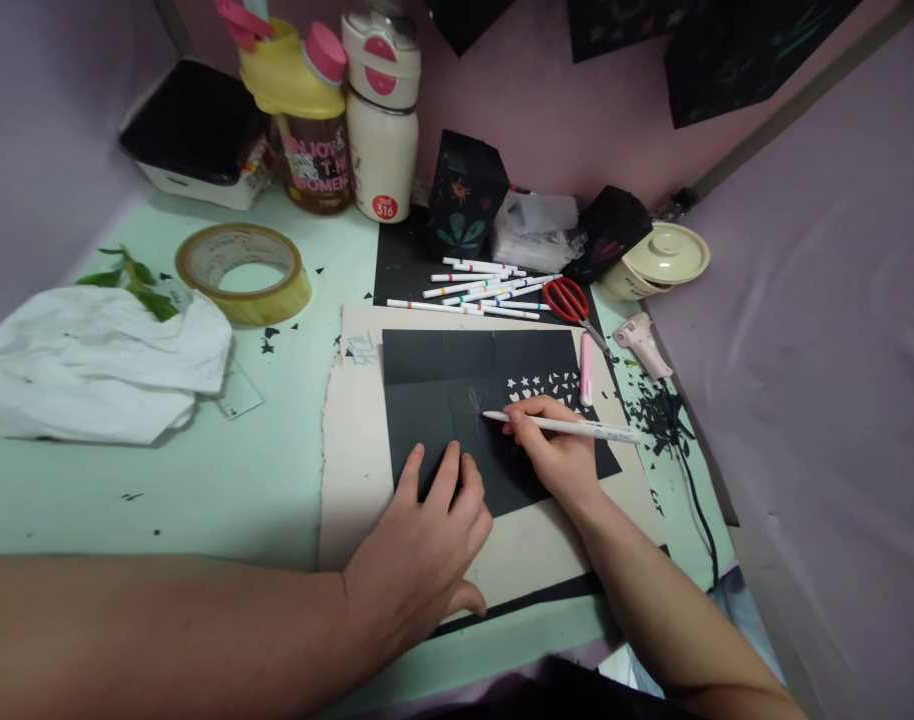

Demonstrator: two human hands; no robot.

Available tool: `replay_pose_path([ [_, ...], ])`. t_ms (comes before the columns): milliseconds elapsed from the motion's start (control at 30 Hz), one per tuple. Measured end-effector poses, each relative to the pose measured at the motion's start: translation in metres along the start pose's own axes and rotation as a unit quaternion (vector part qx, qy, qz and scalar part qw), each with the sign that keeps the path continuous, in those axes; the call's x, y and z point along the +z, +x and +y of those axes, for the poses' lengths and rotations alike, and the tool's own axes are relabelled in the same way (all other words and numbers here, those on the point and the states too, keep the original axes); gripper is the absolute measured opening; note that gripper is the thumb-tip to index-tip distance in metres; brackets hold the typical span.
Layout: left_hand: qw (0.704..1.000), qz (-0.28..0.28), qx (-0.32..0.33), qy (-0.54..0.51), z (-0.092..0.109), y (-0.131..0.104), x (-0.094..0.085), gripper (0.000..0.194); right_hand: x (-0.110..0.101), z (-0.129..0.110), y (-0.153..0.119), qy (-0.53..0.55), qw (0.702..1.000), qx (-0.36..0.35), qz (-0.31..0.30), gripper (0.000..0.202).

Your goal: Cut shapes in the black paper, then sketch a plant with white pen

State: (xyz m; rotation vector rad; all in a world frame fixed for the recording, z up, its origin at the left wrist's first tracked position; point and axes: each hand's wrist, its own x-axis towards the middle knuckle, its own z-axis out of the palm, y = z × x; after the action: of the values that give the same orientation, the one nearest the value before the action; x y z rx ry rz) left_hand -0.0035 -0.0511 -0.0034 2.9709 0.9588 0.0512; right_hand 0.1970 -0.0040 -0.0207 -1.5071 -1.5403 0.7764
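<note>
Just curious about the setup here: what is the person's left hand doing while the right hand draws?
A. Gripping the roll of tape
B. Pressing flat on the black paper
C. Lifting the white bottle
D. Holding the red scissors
B: the left hand lies palm down, fingers spread on the black paper, while the right hand holds a white pen with its tip on the same sheet.

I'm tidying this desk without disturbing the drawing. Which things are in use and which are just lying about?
In use:
black paper, held flat by the left hand
white pen in the right hand
beige board underneath

Lying about:
tape roll
markers
red scissors
two bottles
white cloth
lidded bowl
</note>
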Motion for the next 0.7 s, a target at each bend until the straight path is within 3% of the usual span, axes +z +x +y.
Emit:
replay_pose_path([
  [400,1.000,0.008,-0.006,-0.008,0.0008,-0.0002,0.0004,0.081,-0.0019,-0.0034,-0.0038,-0.001,0.998,-0.050,-0.031,0.015],
  [700,1.000,0.016,-0.004,-0.010,0.0011,0.0001,0.0010,0.081,-0.0006,-0.0003,-0.0042,0.001,0.999,-0.040,-0.027,0.013],
])
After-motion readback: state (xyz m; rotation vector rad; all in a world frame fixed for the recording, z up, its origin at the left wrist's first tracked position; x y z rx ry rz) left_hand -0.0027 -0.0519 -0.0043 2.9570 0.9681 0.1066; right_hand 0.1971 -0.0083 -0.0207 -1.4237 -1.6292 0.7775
